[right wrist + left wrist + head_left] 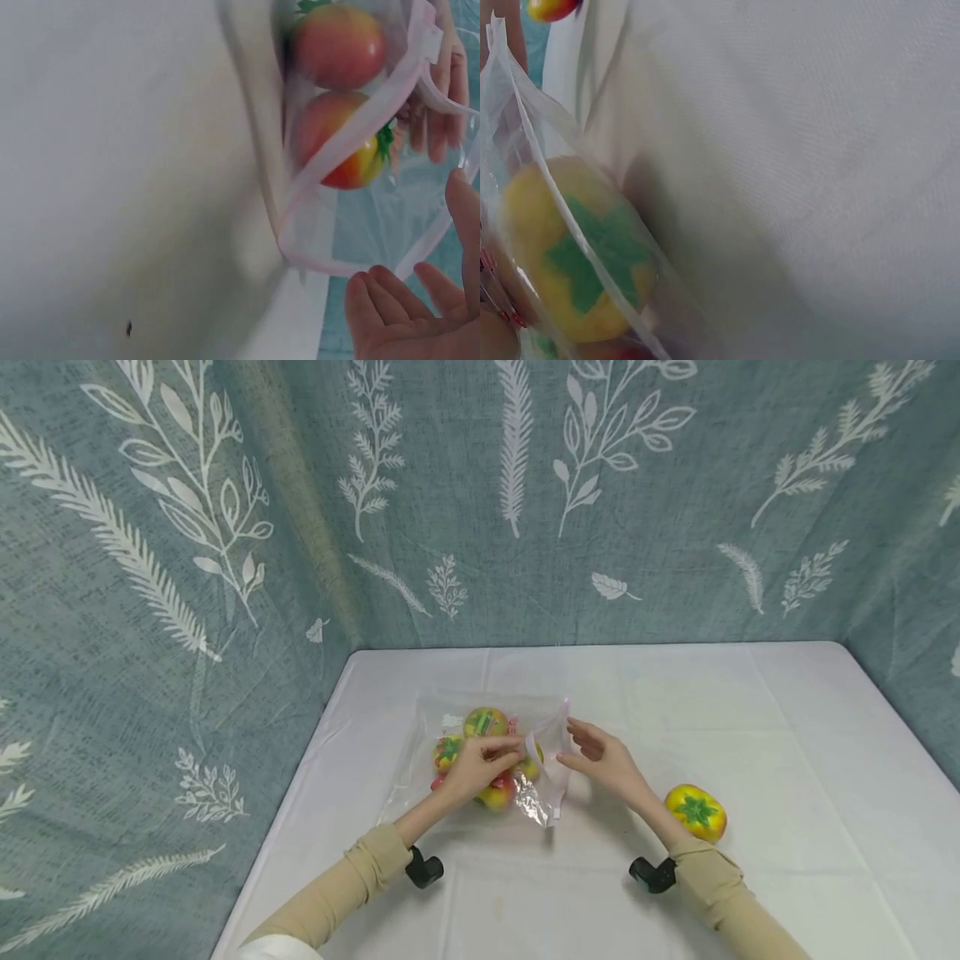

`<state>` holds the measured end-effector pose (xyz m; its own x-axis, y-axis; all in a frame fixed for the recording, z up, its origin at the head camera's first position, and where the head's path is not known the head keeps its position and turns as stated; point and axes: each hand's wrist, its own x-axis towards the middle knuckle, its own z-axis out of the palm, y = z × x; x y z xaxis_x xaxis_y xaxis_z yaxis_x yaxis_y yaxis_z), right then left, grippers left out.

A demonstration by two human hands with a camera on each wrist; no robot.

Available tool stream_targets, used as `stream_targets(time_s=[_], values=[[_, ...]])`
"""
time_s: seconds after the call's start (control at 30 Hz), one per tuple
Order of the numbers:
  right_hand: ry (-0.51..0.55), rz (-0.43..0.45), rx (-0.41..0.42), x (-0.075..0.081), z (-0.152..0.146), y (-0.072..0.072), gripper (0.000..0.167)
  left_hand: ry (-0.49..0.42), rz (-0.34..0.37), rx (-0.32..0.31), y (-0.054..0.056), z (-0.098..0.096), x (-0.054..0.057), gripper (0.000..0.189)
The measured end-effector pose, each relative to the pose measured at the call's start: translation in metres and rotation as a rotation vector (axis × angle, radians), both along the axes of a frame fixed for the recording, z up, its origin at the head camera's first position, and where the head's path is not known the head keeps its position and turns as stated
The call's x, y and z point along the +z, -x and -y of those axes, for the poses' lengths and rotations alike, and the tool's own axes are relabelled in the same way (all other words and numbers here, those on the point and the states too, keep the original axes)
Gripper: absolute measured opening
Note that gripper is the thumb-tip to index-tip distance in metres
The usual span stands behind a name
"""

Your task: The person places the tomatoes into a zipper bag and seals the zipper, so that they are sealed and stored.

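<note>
A clear zip bag with a pinkish mouth edge lies on the table, its mouth facing right. Inside are several red and yellow tomato-like fruits with green leafy tops. My left hand reaches over the bag and pinches the upper lip of its mouth, which is lifted and curled back. My right hand is at the mouth's right side, fingers spread apart from the thumb, fingertips right at the pink edge. Its palm holds nothing. In the left wrist view, a yellow fruit with a green star-shaped top shows through the plastic.
Another yellow fruit with a green star top lies outside the bag, beside my right forearm. A white cloth covers the table. Blue-green curtains with white leaf patterns hang behind it and at both sides.
</note>
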<state>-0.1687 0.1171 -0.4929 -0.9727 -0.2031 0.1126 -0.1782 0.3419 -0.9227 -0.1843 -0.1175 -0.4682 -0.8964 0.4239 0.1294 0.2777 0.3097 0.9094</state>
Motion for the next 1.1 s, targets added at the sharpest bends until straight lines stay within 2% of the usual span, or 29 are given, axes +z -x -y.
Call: stream_targets(time_s=[0.07,0.13,0.17,0.2,0.3,0.37,0.67,0.83,1.1], values=[[-0.005,0.003,-0.002,0.002,-0.003,-0.001,0.067,0.004,-0.006,-0.003,-0.005,0.0,0.01,0.026],[-0.011,0.01,0.001,0.014,-0.003,-0.006,0.066,0.004,-0.023,-0.009,-0.011,-0.001,0.019,0.026],[-0.008,0.007,-0.001,0.015,-0.003,-0.007,0.066,0.002,-0.026,-0.01,-0.01,-0.001,0.019,0.025],[-0.005,0.005,-0.001,0.016,-0.004,-0.007,0.067,-0.003,-0.027,-0.01,-0.01,0.0,0.018,0.026],[-0.006,0.001,-0.01,0.017,-0.007,-0.006,0.067,-0.02,-0.029,-0.009,-0.002,0.001,0.004,0.026],[0.001,-0.01,-0.015,0.009,-0.011,-0.002,0.069,-0.028,-0.015,-0.003,0.003,0.001,-0.005,0.027],[0.027,-0.008,-0.029,0.023,-0.021,-0.008,0.068,-0.044,-0.04,-0.011,0.002,0.001,-0.007,0.027],[0.041,-0.014,-0.041,0.027,-0.029,-0.011,0.067,-0.038,-0.027,-0.012,0.003,0.001,-0.008,0.027],[0.016,-0.026,-0.054,0.035,-0.041,-0.015,0.069,-0.037,-0.039,-0.02,0.004,0.002,-0.008,0.026]])
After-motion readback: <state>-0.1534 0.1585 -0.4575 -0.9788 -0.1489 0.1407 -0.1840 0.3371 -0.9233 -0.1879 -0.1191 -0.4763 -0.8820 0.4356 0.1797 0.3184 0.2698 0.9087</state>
